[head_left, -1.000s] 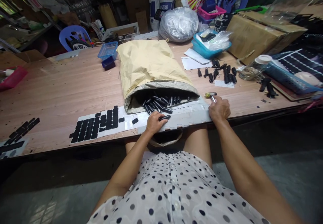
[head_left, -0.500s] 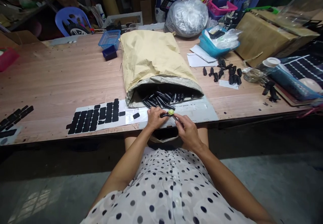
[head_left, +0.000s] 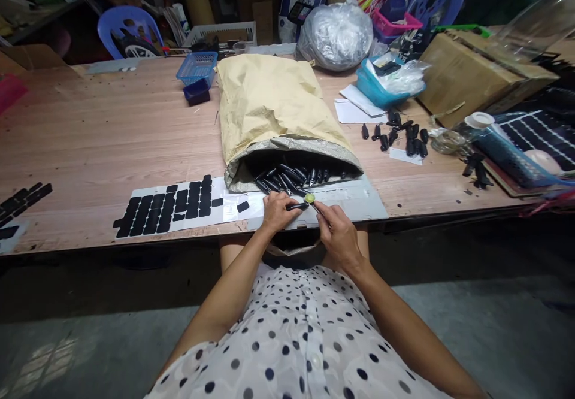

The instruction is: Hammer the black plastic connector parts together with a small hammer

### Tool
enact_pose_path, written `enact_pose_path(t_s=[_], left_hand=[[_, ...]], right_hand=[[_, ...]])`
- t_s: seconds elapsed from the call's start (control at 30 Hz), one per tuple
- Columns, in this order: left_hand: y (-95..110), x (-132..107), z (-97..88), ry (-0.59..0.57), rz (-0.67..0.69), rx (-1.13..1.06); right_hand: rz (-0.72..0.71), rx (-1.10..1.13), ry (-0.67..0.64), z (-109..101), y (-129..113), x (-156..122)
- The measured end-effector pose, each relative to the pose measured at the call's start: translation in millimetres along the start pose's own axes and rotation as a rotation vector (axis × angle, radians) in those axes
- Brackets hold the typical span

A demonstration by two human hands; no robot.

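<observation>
At the table's front edge my left hand [head_left: 275, 211] is closed on a slim black part [head_left: 298, 206] that lies level, pointing right. My right hand [head_left: 336, 235] pinches a small tool with a yellow-green end [head_left: 309, 198], whose tip meets the right end of the black part. Both hands rest over a pale backing sheet [head_left: 359, 201]. Just behind them lies a tan paper sack [head_left: 269, 105] on its side, its mouth full of several more black parts [head_left: 287, 178].
Rows of black stickers [head_left: 166, 210] sit on the sheet to the left. More black parts [head_left: 402, 134] lie loose at the right, near a blue tray [head_left: 375, 90], a cardboard box [head_left: 476, 69] and a blue basket [head_left: 196, 67] behind.
My right hand picked up the small tool from the table at the right and brought it left to the black part in my left hand. The left hand stayed in place.
</observation>
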State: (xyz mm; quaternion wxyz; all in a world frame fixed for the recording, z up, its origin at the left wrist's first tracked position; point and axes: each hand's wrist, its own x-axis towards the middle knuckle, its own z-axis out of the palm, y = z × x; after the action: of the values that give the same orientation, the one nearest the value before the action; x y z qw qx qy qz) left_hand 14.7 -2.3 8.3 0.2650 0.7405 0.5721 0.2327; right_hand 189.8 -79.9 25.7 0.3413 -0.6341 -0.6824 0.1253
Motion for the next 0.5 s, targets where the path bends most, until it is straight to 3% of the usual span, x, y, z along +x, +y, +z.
enact_pose_path(t_s=[0.13, 0.23, 0.4, 0.5], left_hand=[[-0.1, 0.1, -0.8, -0.001, -0.017, 0.005], [1.8, -0.9, -2.0, -0.012, -0.020, 0.017], [4.5, -4.2, -3.1, -0.002, 0.012, 0.046], [3.4, -5.3, -3.1, 0.012, 0.037, 0.053]], right_hand=[[0.021, 0.016, -0.034, -0.8, 2.7, -0.7], [0.079, -0.020, 0.061, -12.9, 14.8, 7.9], [0.379, -0.271, 0.285, -46.7, 69.1, 43.2], [0.593, -0.396, 0.290, -56.5, 103.8, 64.2]])
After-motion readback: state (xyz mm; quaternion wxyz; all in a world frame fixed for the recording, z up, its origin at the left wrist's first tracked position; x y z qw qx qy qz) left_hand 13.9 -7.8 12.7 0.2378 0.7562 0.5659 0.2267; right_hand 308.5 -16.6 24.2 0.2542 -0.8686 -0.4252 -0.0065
